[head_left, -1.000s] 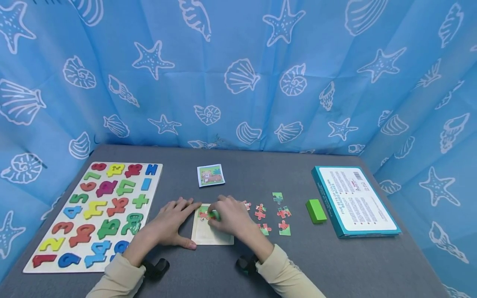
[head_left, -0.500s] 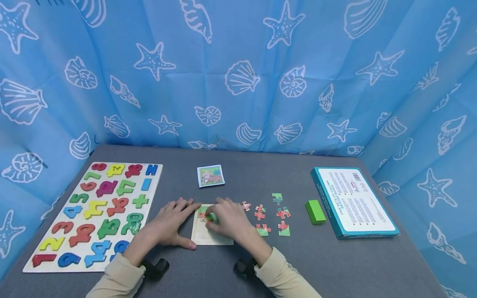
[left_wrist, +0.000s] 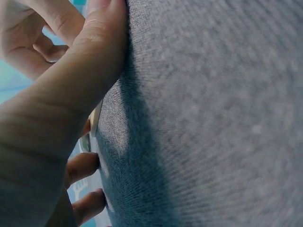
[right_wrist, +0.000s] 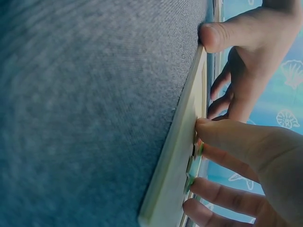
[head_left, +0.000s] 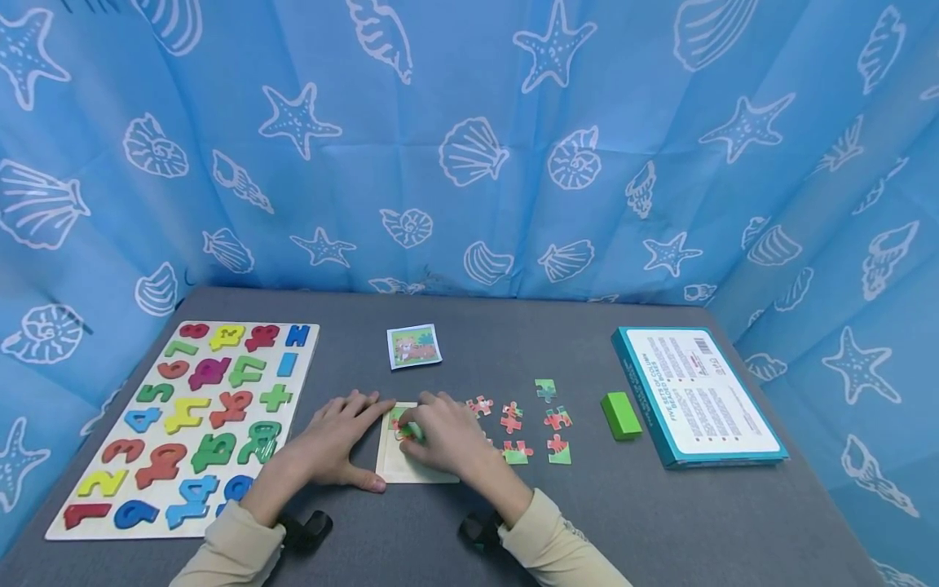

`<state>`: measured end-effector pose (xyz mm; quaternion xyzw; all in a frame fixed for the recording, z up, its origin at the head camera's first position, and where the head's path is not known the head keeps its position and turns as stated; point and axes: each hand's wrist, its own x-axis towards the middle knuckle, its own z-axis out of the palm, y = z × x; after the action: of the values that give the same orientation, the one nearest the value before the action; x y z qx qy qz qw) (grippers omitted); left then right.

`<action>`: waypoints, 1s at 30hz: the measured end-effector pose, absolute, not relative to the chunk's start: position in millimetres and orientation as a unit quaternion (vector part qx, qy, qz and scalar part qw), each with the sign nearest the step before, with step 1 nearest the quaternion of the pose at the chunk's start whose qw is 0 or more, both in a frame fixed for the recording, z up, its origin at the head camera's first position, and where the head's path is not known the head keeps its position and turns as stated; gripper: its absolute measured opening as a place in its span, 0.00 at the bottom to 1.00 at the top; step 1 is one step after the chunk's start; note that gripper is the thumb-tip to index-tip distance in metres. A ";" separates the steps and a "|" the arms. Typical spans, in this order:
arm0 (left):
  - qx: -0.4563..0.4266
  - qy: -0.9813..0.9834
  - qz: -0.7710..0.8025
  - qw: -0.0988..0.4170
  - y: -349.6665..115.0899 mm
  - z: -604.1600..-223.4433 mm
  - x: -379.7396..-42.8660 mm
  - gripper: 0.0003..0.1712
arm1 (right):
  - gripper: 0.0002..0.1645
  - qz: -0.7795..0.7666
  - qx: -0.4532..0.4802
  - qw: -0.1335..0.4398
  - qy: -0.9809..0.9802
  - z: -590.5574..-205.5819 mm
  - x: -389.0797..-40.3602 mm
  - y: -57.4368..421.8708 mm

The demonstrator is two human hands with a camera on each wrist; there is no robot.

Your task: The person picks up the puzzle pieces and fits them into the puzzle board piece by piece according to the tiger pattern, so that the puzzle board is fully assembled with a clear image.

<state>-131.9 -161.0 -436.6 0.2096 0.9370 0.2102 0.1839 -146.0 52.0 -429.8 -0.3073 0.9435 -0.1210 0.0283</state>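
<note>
A shallow wooden puzzle tray [head_left: 414, 470] lies on the grey table, with a few red-and-green jigsaw pieces at its upper left. My left hand [head_left: 336, 440] rests along the tray's left edge, fingers spread forward and thumb near the lower left corner. Over the tray, my right hand [head_left: 449, 432] pinches a green puzzle piece [head_left: 412, 430] between thumb and fingers, close against the pieces lying there. In the right wrist view, the thumb touches the tray surface and the fingertips are at low, slightly raised pieces [right_wrist: 189, 165]. The right hand hides the tray's upper right part.
Several loose jigsaw pieces [head_left: 557, 418] lie right of the tray. A small picture card [head_left: 414, 346] sits behind it. At left is a number puzzle board [head_left: 257, 394]; at right, a green block [head_left: 621, 417] and a teal-edged box [head_left: 707, 395]. A blue curtain [head_left: 469, 204] hangs behind.
My right hand has shifted slightly on the tray with the green puzzle piece, its fingers turning a little. The left hand stays where it was.
</note>
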 end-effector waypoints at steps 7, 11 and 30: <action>0.208 0.937 0.214 0.181 -162.1 -438.6 -133.5 0.65 | 0.14 -0.130 -0.309 0.030 0.942 -430.0 -146.5 52.8; 0.208 0.937 0.216 0.178 -162.4 -439.3 -134.0 0.65 | 0.14 -0.135 -0.311 0.030 0.940 -429.6 -146.6 53.6; 0.207 0.937 0.209 0.188 -161.1 -437.7 -133.5 0.65 | 0.13 -0.134 -0.322 0.058 0.935 -430.2 -148.0 53.5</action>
<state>-133.5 -161.1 -437.7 0.2070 0.9371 0.2095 0.1876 -148.0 53.5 -430.2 -0.3223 0.9353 -0.1335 0.0584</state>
